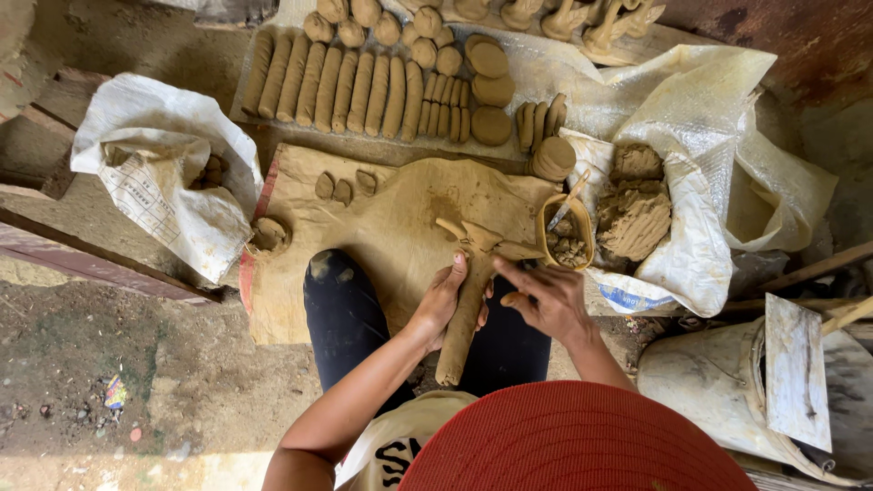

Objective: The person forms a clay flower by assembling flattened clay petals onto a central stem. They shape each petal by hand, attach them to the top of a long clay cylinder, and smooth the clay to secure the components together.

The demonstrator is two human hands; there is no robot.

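Observation:
A long brown clay figure (466,300) with short arms at its top lies upright over my lap and the clay-smeared work board (400,218). My left hand (443,305) wraps around the figure's body from the left. On the right side, my right hand (546,295) presses its fingertips against the figure's upper body. Both hands are coated in clay.
Rows of rolled clay logs (346,91), balls and flat discs (491,91) lie on plastic at the back. A small bowl (566,232) with clay bits and a stick stands right of the figure, beside a white sack of raw clay (637,214). Another white sack (164,182) lies left.

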